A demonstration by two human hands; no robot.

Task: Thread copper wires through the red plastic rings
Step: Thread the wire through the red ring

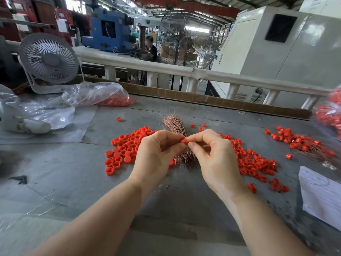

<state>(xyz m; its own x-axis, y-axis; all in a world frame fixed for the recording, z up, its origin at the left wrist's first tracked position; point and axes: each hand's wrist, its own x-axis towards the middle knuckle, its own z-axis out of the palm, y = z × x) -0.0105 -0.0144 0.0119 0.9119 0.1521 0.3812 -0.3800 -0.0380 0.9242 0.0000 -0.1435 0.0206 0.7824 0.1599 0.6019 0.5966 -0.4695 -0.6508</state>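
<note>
Both hands meet above the middle of the grey table and pinch one red plastic ring (184, 140) between their fingertips. My left hand (156, 154) holds it from the left, my right hand (214, 154) from the right. Behind and under the hands lies a bundle of thin copper wires (174, 124), partly hidden by them. A heap of loose red rings (125, 146) lies to the left and another heap (254, 163) to the right. Rings with copper wires through them (302, 143) lie at the far right. Whether a wire is in the held ring cannot be seen.
A white desk fan (48, 58) stands at the back left beside a clear plastic bag holding red rings (103, 95). A further bag of rings (330, 113) is at the right edge. White paper (321, 194) lies front right. A white railing (184, 71) runs behind the table.
</note>
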